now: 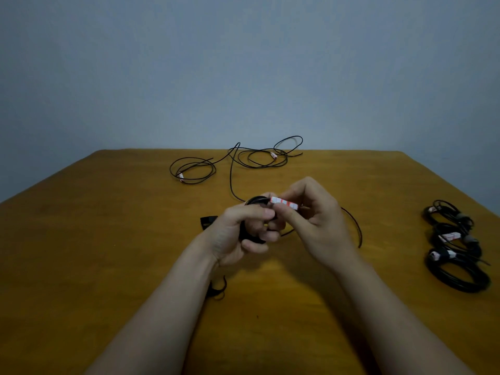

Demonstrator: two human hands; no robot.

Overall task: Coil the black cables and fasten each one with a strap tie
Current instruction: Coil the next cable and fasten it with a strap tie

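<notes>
Black cable (255,201), seemingly part-coiled, white-red tag (284,204).

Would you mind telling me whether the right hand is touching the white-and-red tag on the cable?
Touching. The head view shows the right hand pinching the white-and-red tag, with its thumb pressed against the tag's underside and no gap visible.

Wooden table (108,239) is carrying a fair bit. A loosely looped black cable (194,169) is lying at 11 o'clock, and a messier cable tangle (265,165) is sprawling at 12. Three tied cable coils (457,247) are sitting in a row at 3. What looks like a black strap tie (209,221) is lying near the middle.
</notes>
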